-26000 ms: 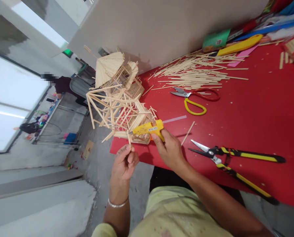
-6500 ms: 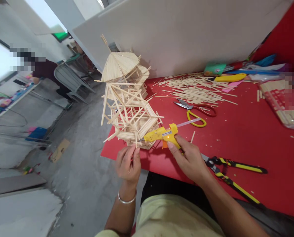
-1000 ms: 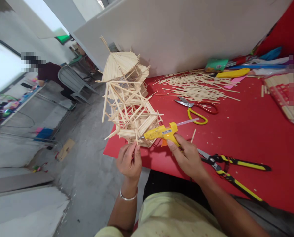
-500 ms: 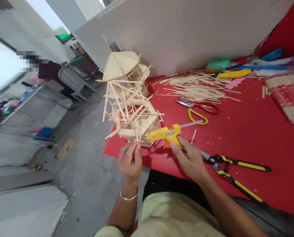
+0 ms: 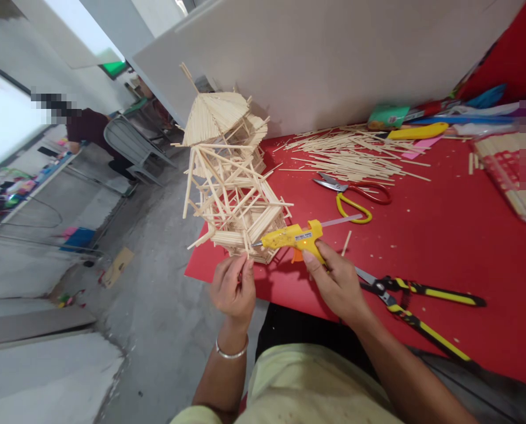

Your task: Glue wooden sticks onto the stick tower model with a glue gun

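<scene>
A short wooden stick (image 5: pixel 247 244) is pinched between the thumb and fingers of my left hand (image 5: pixel 233 285), just in front of the model's lower edge. My right hand (image 5: pixel 337 277) grips a yellow hot glue gun (image 5: pixel 292 237) by its handle. The gun's metal nozzle points left, close to the stick; whether they touch I cannot tell. A clear glue stick (image 5: pixel 340 220) sticks out of the gun's back. Behind my hands stands a pagoda-like model (image 5: pixel 227 182) built of thin wooden sticks, with a slatted roof on top and open framing lower down.
On the red table (image 5: pixel 443 235) lie scissors (image 5: pixel 343 194) with red and yellow handles, and black-and-yellow long-handled shears (image 5: pixel 395 294). A pile of loose sticks (image 5: pixel 355 156), a yellow-handled cutter (image 5: pixel 417 132) and a bag of sticks (image 5: pixel 508 171) are farther back. A person (image 5: pixel 90 135) sits at the left.
Over the last second the glue gun has shifted slightly right, its nozzle staying near the stick. My left hand keeps its pinch. Since the oldest frame, the view has turned, showing the model more upright.
</scene>
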`<state>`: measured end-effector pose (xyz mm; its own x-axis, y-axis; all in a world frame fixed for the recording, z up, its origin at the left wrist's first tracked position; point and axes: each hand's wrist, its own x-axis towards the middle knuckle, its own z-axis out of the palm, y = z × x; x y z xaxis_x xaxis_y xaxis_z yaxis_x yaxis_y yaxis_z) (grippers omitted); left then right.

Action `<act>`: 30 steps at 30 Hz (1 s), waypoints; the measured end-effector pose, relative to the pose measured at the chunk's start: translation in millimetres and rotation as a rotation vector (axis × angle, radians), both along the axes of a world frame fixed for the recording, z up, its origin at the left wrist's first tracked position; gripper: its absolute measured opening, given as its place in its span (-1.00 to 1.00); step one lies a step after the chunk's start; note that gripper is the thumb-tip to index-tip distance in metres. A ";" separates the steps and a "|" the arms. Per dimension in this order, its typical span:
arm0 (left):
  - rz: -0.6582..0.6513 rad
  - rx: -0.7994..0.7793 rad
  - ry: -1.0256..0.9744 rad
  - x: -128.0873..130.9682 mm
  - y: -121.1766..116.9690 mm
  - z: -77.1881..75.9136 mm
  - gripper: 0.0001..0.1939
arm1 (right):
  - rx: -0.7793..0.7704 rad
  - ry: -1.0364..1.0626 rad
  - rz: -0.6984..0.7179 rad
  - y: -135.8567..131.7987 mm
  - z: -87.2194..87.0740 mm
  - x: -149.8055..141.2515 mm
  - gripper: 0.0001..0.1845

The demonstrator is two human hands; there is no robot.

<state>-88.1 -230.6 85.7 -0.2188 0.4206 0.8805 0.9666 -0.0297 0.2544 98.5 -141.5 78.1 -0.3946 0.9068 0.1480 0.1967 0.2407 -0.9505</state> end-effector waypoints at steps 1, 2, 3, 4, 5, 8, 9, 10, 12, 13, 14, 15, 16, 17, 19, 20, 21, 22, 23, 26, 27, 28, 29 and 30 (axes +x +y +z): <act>0.002 0.000 -0.003 0.0 -0.1 -0.3 -0.81 | 0.007 -0.003 -0.003 -0.3 -0.2 0.7 -0.66; 0.004 -0.001 -0.005 -0.1 -0.1 -0.6 -0.82 | 0.013 -0.006 -0.004 -0.5 -0.4 1.1 -0.66; 0.007 -0.002 -0.008 0.0 -0.1 -0.8 -0.83 | 0.018 -0.008 -0.002 -0.6 -0.7 1.3 -0.66; 0.011 -0.002 -0.011 0.0 -0.1 -1.0 -0.84 | 0.021 -0.010 0.002 -0.5 -1.1 1.1 -0.67; 0.013 -0.002 -0.015 0.1 0.0 -1.2 -0.84 | 0.024 -0.010 0.007 -0.3 -1.5 0.7 -0.67; 0.014 0.010 -0.032 0.3 0.3 -1.6 -0.82 | 0.020 -0.005 0.016 0.5 -2.6 -1.9 -0.68; 0.013 0.017 -0.038 0.3 0.3 -1.7 -0.81 | 0.021 -0.003 0.016 0.7 -2.9 -3.0 -0.68; 0.011 0.022 -0.040 0.2 0.2 -1.8 -0.80 | 0.023 -0.002 0.015 0.9 -3.2 -3.9 -0.68; 0.017 0.024 -0.044 -0.1 -0.2 -1.9 -0.79 | 0.032 -0.002 0.014 0.9 -3.6 -4.9 -0.68; 0.022 0.020 -0.046 -0.3 -0.4 -2.0 -0.80 | 0.037 -0.001 0.013 0.7 -3.8 -4.8 -0.68; 0.029 0.015 -0.049 -0.5 -0.7 -2.1 -0.81 | 0.040 0.000 0.013 0.3 -3.9 -4.4 -0.68; 0.036 0.010 -0.052 -0.6 -0.9 -2.2 -0.82 | 0.044 0.001 0.012 0.0 -3.9 -3.7 -0.68; 0.041 0.007 -0.054 -0.7 -1.1 -2.3 -0.82 | 0.050 0.001 0.010 -0.3 -3.9 -3.0 -0.69; 0.042 0.009 -0.053 -0.7 -1.1 -2.4 -0.82 | 0.056 0.000 0.010 -0.4 -3.9 -2.5 -0.69; 0.036 0.016 -0.046 -0.4 -0.7 -2.4 -0.82 | 0.064 -0.005 0.013 -0.3 -3.5 -2.3 -0.69; 0.030 0.019 -0.044 -0.2 -0.5 -2.3 -0.82 | 0.064 -0.009 0.015 0.0 -3.2 -2.7 -0.69; 0.023 0.020 -0.044 0.2 -0.2 -2.2 -0.82 | 0.064 -0.010 0.014 0.3 -2.7 -3.4 -0.69; 0.014 0.019 -0.044 0.5 0.0 -2.0 -0.82 | 0.065 -0.009 0.009 0.7 -2.1 -4.1 -0.69; 0.005 0.016 -0.042 0.8 0.2 -1.9 -0.82 | 0.067 -0.008 -0.002 0.9 -1.4 -4.7 -0.69; -0.010 0.009 -0.033 1.5 0.1 -2.2 -0.81 | 0.062 -0.012 -0.056 1.0 0.6 -3.8 -0.66; -0.010 0.009 -0.028 1.7 0.0 -2.4 -0.80 | 0.052 -0.014 -0.073 0.9 0.9 -2.2 -0.64; -0.009 0.008 -0.020 1.8 -0.1 -2.7 -0.80 | 0.036 -0.015 -0.091 1.1 0.8 0.1 -0.63; -0.010 0.006 -0.011 2.0 -0.1 -3.0 -0.79 | 0.019 -0.015 -0.110 1.5 0.1 3.1 -0.62; -0.015 0.003 0.000 2.1 -0.1 -3.3 -0.79 | 0.002 -0.015 -0.127 2.3 -1.0 6.7 -0.61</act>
